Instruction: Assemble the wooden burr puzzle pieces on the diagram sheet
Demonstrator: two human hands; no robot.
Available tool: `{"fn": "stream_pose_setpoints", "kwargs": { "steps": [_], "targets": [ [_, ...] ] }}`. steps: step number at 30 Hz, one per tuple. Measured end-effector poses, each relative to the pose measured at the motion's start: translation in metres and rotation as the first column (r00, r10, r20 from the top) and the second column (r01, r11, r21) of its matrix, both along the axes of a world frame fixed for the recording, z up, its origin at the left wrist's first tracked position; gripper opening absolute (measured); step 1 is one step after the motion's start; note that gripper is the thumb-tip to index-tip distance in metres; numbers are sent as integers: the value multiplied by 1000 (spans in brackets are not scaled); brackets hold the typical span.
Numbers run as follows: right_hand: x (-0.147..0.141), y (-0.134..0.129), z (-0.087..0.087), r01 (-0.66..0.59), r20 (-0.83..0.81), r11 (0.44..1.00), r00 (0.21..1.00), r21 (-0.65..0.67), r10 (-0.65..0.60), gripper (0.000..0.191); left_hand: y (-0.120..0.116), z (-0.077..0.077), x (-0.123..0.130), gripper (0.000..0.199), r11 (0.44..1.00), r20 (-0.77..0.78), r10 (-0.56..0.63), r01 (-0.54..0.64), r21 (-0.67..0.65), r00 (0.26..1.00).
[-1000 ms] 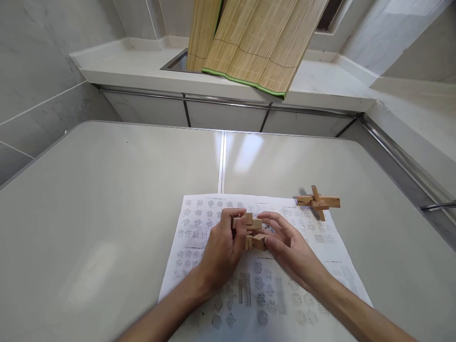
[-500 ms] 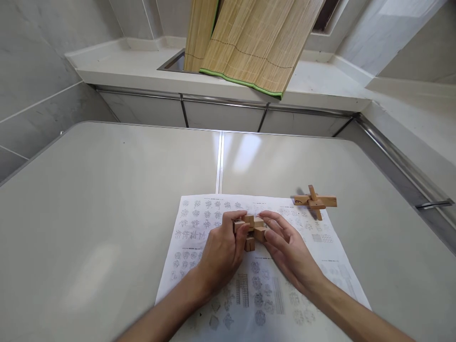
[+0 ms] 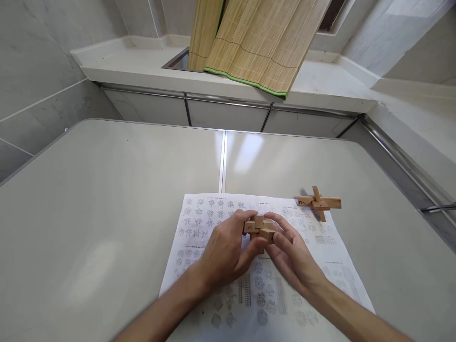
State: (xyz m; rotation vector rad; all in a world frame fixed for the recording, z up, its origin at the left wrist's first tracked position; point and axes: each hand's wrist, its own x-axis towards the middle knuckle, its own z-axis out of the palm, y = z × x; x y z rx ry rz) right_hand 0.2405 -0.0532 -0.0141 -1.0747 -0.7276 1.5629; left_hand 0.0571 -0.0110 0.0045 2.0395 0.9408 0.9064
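Between my two hands is a wooden burr puzzle (image 3: 259, 223) made of interlocking light-brown blocks, held above the printed sheet. My left hand (image 3: 228, 247) grips its left side, with the thumb stretched along the lower front. On the right, my right hand (image 3: 294, 249) has its thumb against a block end that bears a dark mark, and its fingers curl behind. Parts of the puzzle are hidden by the fingers. The paper sheet (image 3: 199, 280) beneath carries rows of small puzzle diagrams and text.
A second wooden puzzle (image 3: 319, 203), cross-shaped with a dark mark on one bar, lies at the sheet's upper right corner. The pale table (image 3: 107, 190) has a seam down its middle. Beyond it are a white ledge (image 3: 142, 71) and a hanging bamboo blind (image 3: 256, 47).
The puzzle has turned in my hands and shifted slightly right. My left thumb has slid from its upper left side to lower front. The whole view has shifted a little.
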Motion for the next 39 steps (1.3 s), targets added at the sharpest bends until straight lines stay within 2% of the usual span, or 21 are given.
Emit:
{"fn": "stream_pose_setpoints", "kwargs": {
  "steps": [2,4,9,12,16,21,23,29,32,35,37,39],
  "targets": [
    [3,1,1,1,-35,1000,999,-9,-1,53,6,6,-5,57,995,-2,-99,99,10,995],
    [5,3,3,-7,-41,1000,999,-2,7,51,11,10,-8,68,992,-9,-122,122,22,993],
    [4,4,7,-49,-7,998,999,39,49,55,12,11,-8,63,992,-51,-127,127,-1,991],
    [4,3,8,-79,28,995,997,67,78,57,11,10,-7,65,991,-14,-127,127,31,992],
    [5,2,11,-112,107,988,989,107,101,44,11,8,-7,69,993,74,-116,113,44,991],
    [7,1,14,-70,429,981,903,183,-16,29,11,8,-6,74,992,175,-126,127,0,976],
    [6,1,15,-73,469,971,882,227,-43,28,11,9,-6,73,989,189,-141,146,-12,972],
    [3,4,19,-137,495,956,869,259,-9,34,13,15,-9,69,978,206,-195,207,-39,959],
    [3,4,20,-188,433,960,897,206,83,40,14,15,-10,70,978,199,-181,198,-69,963],
    [3,6,17,-236,237,967,949,93,209,46,14,13,-10,70,975,207,-128,162,-154,970],
    [3,8,16,-200,71,980,978,13,198,47,15,10,-9,70,970,210,-67,113,-216,975],
    [3,12,16,-116,-36,991,993,-66,114,47,17,7,-7,65,963,204,13,42,-265,979]
  ]
}}
